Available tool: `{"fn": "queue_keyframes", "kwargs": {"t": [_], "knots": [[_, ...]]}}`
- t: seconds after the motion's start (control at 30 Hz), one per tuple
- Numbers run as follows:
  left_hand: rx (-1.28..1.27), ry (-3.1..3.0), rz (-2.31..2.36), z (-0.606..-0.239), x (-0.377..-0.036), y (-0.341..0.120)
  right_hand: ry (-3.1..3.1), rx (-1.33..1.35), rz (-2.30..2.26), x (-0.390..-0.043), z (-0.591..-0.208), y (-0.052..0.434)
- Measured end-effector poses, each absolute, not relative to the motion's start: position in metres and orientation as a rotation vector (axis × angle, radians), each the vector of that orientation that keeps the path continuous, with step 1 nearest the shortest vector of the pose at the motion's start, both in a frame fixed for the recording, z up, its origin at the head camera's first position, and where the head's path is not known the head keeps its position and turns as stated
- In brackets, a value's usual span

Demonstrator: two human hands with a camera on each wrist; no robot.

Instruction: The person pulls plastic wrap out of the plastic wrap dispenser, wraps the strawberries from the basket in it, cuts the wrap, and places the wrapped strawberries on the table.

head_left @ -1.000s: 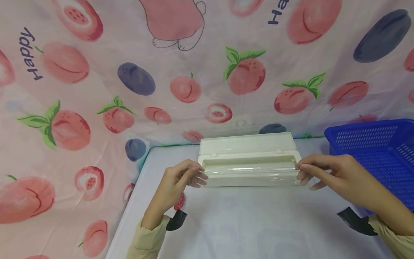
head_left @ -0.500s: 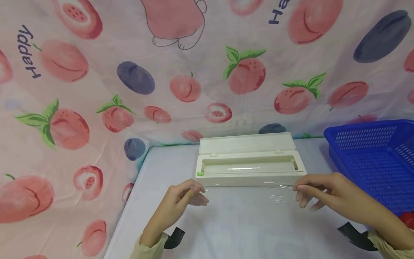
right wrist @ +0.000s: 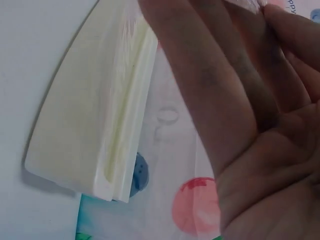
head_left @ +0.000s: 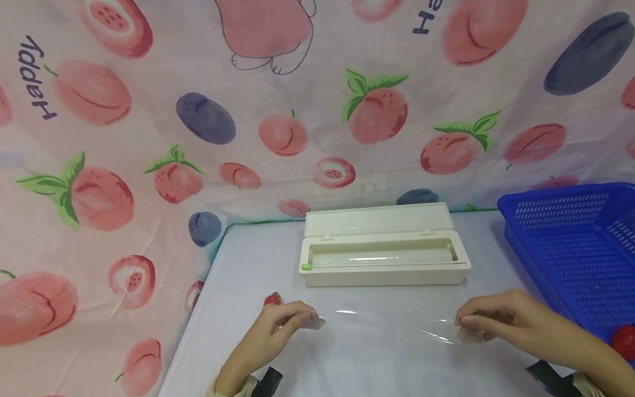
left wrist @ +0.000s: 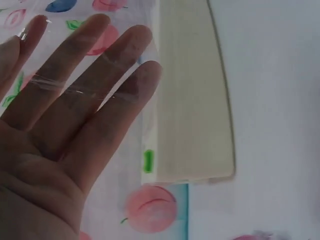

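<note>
A cream cling film dispenser box [head_left: 384,259] lies open on the table, its lid [head_left: 379,219] tipped back. A sheet of clear cling film [head_left: 387,317] stretches from the box toward me. My left hand [head_left: 312,318] pinches the film's left corner, and my right hand [head_left: 461,321] pinches its right corner. In the left wrist view the film [left wrist: 75,92] crosses my fingers, with the box [left wrist: 192,100] and its green tab [left wrist: 148,161] beyond. The right wrist view shows my fingers [right wrist: 235,100] beside the box [right wrist: 95,115].
A blue plastic basket [head_left: 580,242] stands at the right, with a red object [head_left: 624,341] at its near edge. A small red thing [head_left: 272,299] lies by my left hand. Peach-print cloth [head_left: 149,165] walls the back and left. The table edge [head_left: 198,309] runs along the left.
Both hands have drawn back from the box's front edge toward me, pulling the film out into a longer sheet. The box has stayed in place.
</note>
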State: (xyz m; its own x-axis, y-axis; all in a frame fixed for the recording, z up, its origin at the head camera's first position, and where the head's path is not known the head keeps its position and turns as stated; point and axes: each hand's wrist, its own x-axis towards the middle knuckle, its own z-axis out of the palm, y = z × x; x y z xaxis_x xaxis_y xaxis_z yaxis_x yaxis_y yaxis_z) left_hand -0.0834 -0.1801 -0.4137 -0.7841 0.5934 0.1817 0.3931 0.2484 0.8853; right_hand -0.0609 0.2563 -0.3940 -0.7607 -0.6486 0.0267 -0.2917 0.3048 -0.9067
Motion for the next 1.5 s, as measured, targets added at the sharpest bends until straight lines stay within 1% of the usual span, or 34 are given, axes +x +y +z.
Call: {"fn": "queue_keyframes", "kwargs": {"t": [0.27, 0.5, 0.7, 0.93, 1.03, 1.1, 1.3, 1.5], "knots": [[0.870, 2.392, 1.405, -0.439, -0.077, -0.180, 2.160, -0.922, -1.469, -0.057, -0.416, 0.258], [0.798, 2.399, 1.331, -0.453, -0.073, -0.182, 2.174, -0.985, -1.376, -0.051, -0.434, 0.251], [0.840, 2.404, 1.283, -0.462, -0.072, -0.182, 2.193, -0.935, -1.284, -0.050, -0.441, 0.245], [0.950, 2.462, 1.216, -0.471, -0.071, -0.181, 2.222, -0.716, -1.120, -0.046, -0.447, 0.241], [0.981, 2.495, 1.179, -0.473, -0.070, -0.181, 2.283, -0.710, -1.036, -0.045, -0.451, 0.240], [0.999, 2.515, 1.145, -0.474, -0.069, -0.181, 2.334, -0.730, -0.982, -0.045, -0.455, 0.241], [1.020, 2.550, 1.038, -0.478, -0.068, -0.180, 2.463, -0.947, -0.953, -0.045, -0.467, 0.239], [0.947, 2.509, 0.968, -0.481, -0.069, -0.178, 2.458, -0.945, -0.933, -0.045, -0.472, 0.236]]}}
